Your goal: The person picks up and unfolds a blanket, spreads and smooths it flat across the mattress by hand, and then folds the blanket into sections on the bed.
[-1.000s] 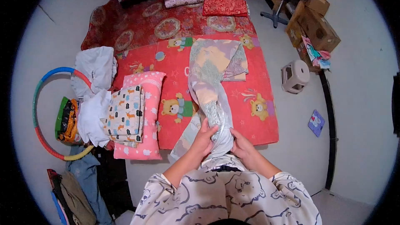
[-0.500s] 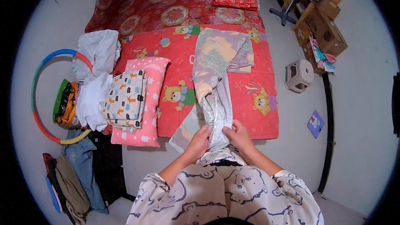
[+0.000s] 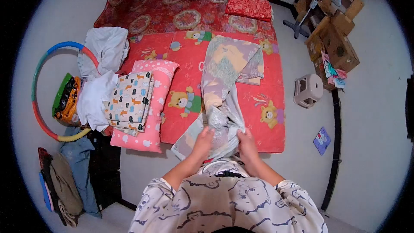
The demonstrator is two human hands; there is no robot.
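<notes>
A patterned cloth (image 3: pixel 222 64) in grey, purple and pale yellow lies along the red bear-print bed cover (image 3: pixel 181 125), its near end bunched up at the bed's front edge. My left hand (image 3: pixel 203 141) is at the left side of the bunched part, closed on the fabric, its fingers slightly blurred. On the right side, my right hand (image 3: pixel 247 142) pinches the cloth's edge. Between the hands the fabric is gathered in folds with its paler side showing. A flat corner of the cloth spreads out to the left of my left hand.
Left of the cloth are a pink pillow (image 3: pixel 161 80), folded deer-print fabric (image 3: pixel 131 99), white clothes (image 3: pixel 95 99) and a hoop (image 3: pixel 36 103). Folded bedding (image 3: pixel 249 7) sits at the back. A stool (image 3: pixel 308 89) and cardboard boxes (image 3: pixel 338 47) stand on the right.
The bunched near end of the cloth has been spread wider and its folds have shifted. My hands have moved slightly apart. The camera view has also shifted a little.
</notes>
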